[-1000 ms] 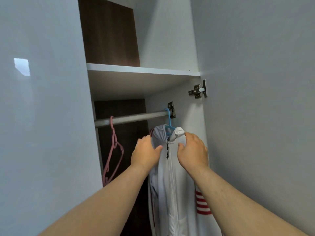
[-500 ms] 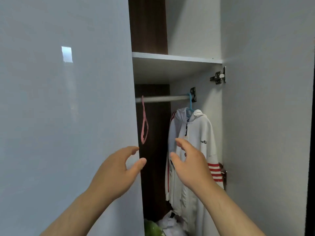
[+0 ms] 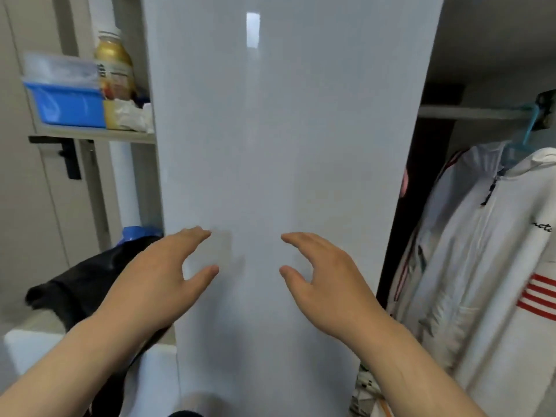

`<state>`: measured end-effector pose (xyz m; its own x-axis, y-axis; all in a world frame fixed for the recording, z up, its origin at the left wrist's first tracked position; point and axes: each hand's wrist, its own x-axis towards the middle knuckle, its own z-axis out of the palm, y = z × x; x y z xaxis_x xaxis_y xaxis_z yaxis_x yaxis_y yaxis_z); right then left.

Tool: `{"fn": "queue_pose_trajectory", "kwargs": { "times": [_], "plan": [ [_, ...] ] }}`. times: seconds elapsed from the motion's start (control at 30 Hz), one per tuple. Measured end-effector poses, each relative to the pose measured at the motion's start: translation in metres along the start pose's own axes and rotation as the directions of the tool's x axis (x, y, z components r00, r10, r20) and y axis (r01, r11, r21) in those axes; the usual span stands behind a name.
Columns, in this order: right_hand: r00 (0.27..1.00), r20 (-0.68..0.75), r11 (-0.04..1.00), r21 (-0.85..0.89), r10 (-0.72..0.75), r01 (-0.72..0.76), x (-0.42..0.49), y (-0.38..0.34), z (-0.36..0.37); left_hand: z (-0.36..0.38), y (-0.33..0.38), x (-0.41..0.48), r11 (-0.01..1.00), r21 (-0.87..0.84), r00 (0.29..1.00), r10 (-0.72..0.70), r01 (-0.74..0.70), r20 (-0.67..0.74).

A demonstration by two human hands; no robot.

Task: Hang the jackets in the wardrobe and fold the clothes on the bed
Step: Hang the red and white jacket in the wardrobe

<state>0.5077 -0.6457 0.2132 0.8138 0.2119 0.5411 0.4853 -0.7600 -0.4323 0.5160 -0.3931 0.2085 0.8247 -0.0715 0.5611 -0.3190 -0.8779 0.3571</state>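
Observation:
A white zip jacket [image 3: 481,254] with red sleeve stripes hangs on a blue hanger [image 3: 529,124] from the wardrobe rail [image 3: 469,112] at the far right. A glossy white wardrobe door [image 3: 285,145] fills the middle of the view. My left hand [image 3: 156,278] and my right hand [image 3: 328,281] float in front of that door, fingers spread and relaxed, holding nothing. A black garment [image 3: 87,281] lies at the lower left, over a white surface.
At upper left, a shelf [image 3: 90,133] holds a blue plastic bin [image 3: 64,103], a gold-lidded jar [image 3: 114,70] and crumpled white items. Below it a blue bag [image 3: 135,234] peeks out. A door with a black handle [image 3: 70,158] stands at far left. Clothes lie on the wardrobe floor [image 3: 367,392].
My hands let go of the hung white jacket and drew back. My view swung left, so the jacket now sits at the right edge and the closed door is in front.

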Motion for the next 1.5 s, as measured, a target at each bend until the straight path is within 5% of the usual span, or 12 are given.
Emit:
{"fn": "queue_pose_trajectory", "kwargs": {
  "times": [0.37, 0.87, 1.17, 1.5],
  "plan": [
    [0.953, 0.258, 0.986, 0.074, -0.161, 0.146, 0.043, -0.031, 0.089, -0.036, -0.086, -0.069, 0.945, 0.073, 0.947, -0.317, 0.32, -0.057],
    [0.817, 0.392, 0.902, 0.261, -0.424, 0.343, 0.064, -0.129, 0.218, -0.096, -0.154, -0.156, 0.699, 0.197, 0.726, -0.673, 0.687, -0.143],
    [0.799, 0.427, 0.898, 0.312, -0.423, 0.309, 0.105, -0.163, 0.358, -0.058, -0.287, -0.148, 0.589, 0.149, 0.606, -0.787, 0.794, -0.121],
    [0.675, 0.55, 0.862, 0.419, -0.491, 0.286, 0.166, -0.236, 0.543, -0.028, -0.442, -0.145, 0.403, 0.08, 0.41, -0.881, 0.912, -0.234]
  ]
}}
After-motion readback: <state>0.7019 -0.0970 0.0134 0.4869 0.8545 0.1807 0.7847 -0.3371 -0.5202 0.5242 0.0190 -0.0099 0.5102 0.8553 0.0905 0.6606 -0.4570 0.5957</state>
